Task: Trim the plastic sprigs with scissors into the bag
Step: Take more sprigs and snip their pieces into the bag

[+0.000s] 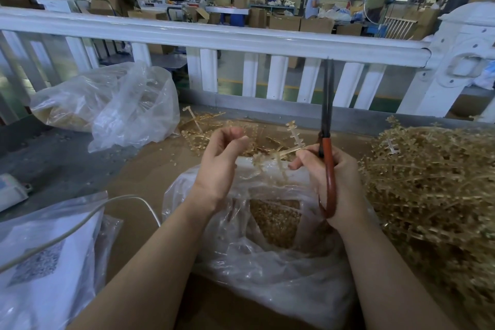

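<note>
Nearest the lens, 2 bare forearms reaching in over a clear open bag (267,270) with small tan trimmed bits showing through its mouth. Right hand (332,177) curled round red-handled scissors (327,126), long axis near upright, dark blades pointing up and away toward white railing (214,37), blades together as far as can be made out, lower handle loop partly hidden by the palm. Same hand's fingertips pinching a pale tan plastic sprig (278,155), lying roughly crosswise just above the bag, 1 notched end tilted up and right, the other drooping toward the bag mouth, blurred. Left hand (222,158) just left of the sprig, fingers loosely curled, thumb and forefinger close, holding nothing visible. Heap of untrimmed sprigs (428,182) to the right, cut off by the frame edge. Scattered stems (203,128) beyond the hands. Second clear bag (112,104) far left, contents hard to make out
</note>
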Tool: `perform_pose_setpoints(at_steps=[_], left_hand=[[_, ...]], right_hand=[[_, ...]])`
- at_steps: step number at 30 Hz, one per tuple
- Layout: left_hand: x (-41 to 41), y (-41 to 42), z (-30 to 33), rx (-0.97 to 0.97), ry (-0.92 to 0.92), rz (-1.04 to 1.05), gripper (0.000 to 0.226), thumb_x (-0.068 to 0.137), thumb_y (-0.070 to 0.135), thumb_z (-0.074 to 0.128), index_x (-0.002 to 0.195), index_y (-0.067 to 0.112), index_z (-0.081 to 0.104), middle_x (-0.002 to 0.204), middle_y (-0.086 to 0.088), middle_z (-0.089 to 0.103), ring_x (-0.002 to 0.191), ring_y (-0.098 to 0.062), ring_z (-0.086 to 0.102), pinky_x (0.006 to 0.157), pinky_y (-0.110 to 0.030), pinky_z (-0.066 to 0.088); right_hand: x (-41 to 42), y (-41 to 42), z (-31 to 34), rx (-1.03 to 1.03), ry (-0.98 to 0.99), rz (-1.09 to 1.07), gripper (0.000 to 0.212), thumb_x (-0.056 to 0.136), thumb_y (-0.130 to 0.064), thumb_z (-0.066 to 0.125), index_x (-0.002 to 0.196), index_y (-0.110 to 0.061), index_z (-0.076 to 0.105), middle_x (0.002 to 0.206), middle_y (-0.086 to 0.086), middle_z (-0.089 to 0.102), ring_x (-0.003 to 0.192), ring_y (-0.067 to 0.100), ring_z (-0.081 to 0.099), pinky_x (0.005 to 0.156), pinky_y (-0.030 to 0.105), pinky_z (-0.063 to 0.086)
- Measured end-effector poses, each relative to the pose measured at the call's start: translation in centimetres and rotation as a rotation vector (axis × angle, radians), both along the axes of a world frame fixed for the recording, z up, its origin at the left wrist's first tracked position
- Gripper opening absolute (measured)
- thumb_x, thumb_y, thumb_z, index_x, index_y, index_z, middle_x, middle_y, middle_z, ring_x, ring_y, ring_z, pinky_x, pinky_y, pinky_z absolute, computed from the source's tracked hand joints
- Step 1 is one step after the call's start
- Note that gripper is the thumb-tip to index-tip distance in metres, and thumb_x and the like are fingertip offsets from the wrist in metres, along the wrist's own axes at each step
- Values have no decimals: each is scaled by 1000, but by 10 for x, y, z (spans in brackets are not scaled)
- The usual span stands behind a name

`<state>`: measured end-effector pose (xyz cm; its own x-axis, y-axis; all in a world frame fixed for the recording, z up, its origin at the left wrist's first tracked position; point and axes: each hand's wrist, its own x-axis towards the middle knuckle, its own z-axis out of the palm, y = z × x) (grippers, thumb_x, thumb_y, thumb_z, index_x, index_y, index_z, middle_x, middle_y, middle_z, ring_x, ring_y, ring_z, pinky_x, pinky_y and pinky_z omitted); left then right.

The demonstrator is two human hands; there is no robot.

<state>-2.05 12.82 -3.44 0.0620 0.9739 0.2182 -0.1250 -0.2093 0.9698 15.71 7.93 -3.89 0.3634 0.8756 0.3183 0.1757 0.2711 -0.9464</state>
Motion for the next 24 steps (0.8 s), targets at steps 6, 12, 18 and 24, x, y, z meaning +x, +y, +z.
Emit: perform_pose_setpoints(at_steps=[6, 12, 18, 24], left_hand=[[-2, -7, 2, -65, 311, -327, 67, 68, 65, 68, 110, 13, 65, 104, -3, 70, 93, -12, 67, 75, -18, 51], [6, -15, 6, 26, 80, -398, 31, 82, 12, 71, 100, -13, 64, 97, -30, 62, 90, -31, 59, 94, -55, 46], [9, -12, 1, 97, -15, -348, 23, 78, 7, 71, 94, -9, 67, 83, -27, 63, 81, -25, 61, 87, -41, 49], [11, -11, 0, 29, -24, -430, 17, 86, 10, 63, 96, -5, 63, 80, -11, 74, 70, -18, 71, 69, -27, 58]], right_hand=[[1, -5, 5, 35, 142, 31, 7, 93, -9, 67, 90, -3, 68, 76, 8, 75, 46, 4, 54, 66, 30, 43], [3, -8, 6, -4, 71, 45, 12, 95, -14, 67, 84, -17, 72, 70, 1, 73, 43, 11, 43, 44, 24, 38], [3, -9, 7, -15, 60, 83, 7, 95, -11, 65, 91, -6, 67, 80, 8, 75, 43, 13, 42, 45, 25, 38], [3, -8, 7, -13, 50, 86, 9, 95, -10, 64, 96, -1, 66, 79, 9, 75, 43, 12, 43, 44, 23, 37]])
